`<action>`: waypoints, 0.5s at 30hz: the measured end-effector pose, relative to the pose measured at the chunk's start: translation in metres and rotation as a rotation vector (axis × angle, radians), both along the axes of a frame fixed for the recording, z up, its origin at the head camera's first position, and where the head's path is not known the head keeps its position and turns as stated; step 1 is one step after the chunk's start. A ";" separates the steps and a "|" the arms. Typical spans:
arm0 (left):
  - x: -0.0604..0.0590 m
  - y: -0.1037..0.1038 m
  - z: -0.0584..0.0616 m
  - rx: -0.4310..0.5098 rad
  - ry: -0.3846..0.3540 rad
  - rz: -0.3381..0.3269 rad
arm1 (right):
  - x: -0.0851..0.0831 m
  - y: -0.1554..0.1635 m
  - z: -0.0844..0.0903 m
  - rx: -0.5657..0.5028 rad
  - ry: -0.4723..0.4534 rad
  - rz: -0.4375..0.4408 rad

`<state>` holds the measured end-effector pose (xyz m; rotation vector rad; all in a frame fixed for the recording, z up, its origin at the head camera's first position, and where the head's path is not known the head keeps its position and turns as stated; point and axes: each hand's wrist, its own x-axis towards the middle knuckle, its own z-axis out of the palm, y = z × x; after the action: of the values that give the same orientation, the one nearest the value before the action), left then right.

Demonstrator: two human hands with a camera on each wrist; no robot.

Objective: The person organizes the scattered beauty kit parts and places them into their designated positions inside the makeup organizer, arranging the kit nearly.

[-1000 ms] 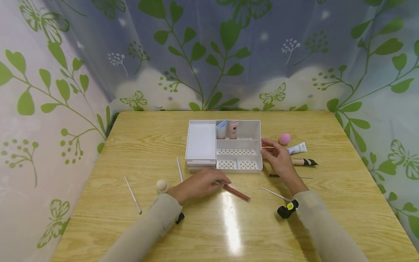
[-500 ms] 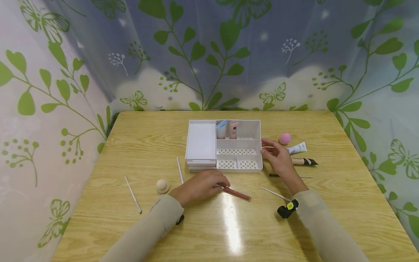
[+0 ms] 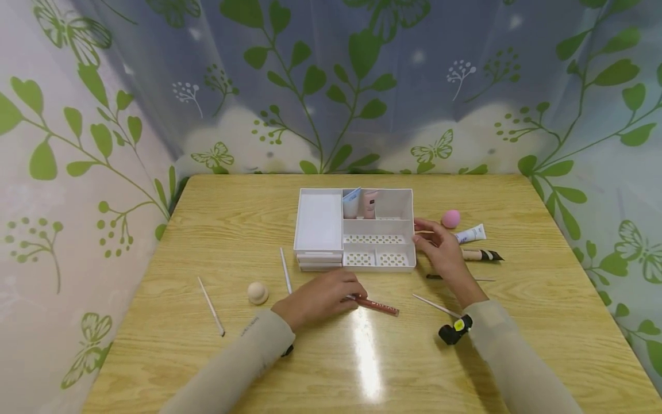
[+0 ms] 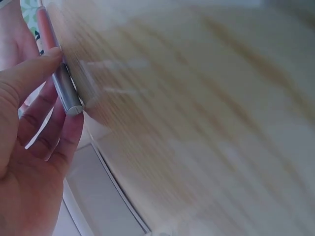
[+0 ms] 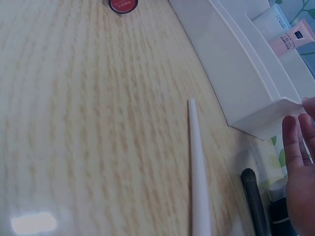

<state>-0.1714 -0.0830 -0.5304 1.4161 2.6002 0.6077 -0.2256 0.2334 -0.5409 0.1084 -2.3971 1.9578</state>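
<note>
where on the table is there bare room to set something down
Bare wood runs along the table behind and left of the white organizer, and across the near edge between the sleeves. The far right corner is free too. It is crowded right of the organizer, around the right hand, pink sponge and tubes, and by the left hand pinching the red stick.

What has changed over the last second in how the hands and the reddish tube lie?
The left hand grips the reddish tube and has swung its far end slightly away from the person, so it lies flatter across the table. The right hand stays beside the white organizer; the other items are unmoved.
</note>
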 end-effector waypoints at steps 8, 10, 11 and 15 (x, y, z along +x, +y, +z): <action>-0.001 0.003 0.008 -0.004 -0.081 0.052 | 0.000 0.000 -0.001 0.001 0.011 0.011; -0.002 0.005 0.014 0.020 -0.116 0.078 | 0.000 0.000 -0.001 0.002 0.017 0.012; -0.003 0.006 0.018 0.033 -0.129 0.088 | 0.000 0.000 -0.001 0.003 0.018 0.013; -0.008 0.009 0.033 0.071 -0.129 0.092 | 0.000 0.001 0.000 0.005 0.018 0.014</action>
<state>-0.1789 -0.0737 -0.4978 1.2373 2.5771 0.7836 -0.2252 0.2341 -0.5412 0.1420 -2.3970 1.9484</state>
